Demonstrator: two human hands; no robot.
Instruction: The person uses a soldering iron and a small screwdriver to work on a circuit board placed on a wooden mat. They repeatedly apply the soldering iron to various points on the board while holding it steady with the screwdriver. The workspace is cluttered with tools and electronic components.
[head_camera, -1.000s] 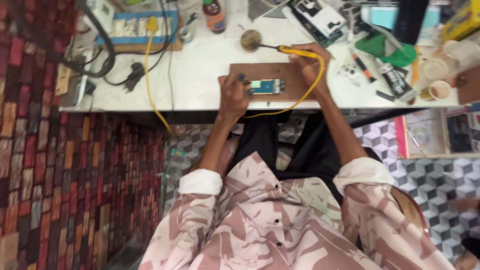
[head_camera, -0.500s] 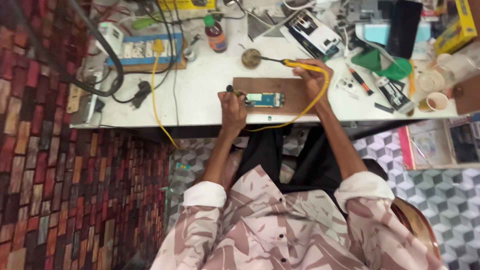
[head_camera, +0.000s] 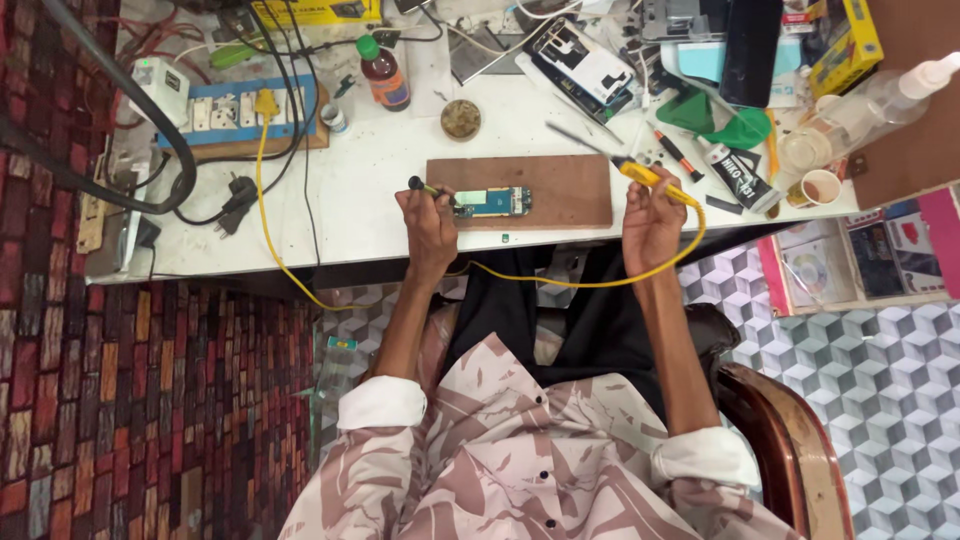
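1. A white worktable fills the top of the view; its near edge runs left to right just above the seated person's lap, with patterned floor below it.
2. Clutter crowds the table's 12 and 2 o'clock areas; the barest stretch lies at 9 o'clock of the flat brown wooden board.
3. A small blue-green circuit board lies on the wooden board's lower left part, near the table's front edge.
4. The left hand is curled, fingers pinching a thin dark-handled tool; the tool's tip touches the circuit board's left end, at 2 o'clock of the hand.
5. The right hand is closed around a yellow-handled soldering iron, its metal tip pointing toward 10 o'clock above the wooden board's right end, well apart from the circuit board.
6. The iron's yellow cable loops under the table edge.
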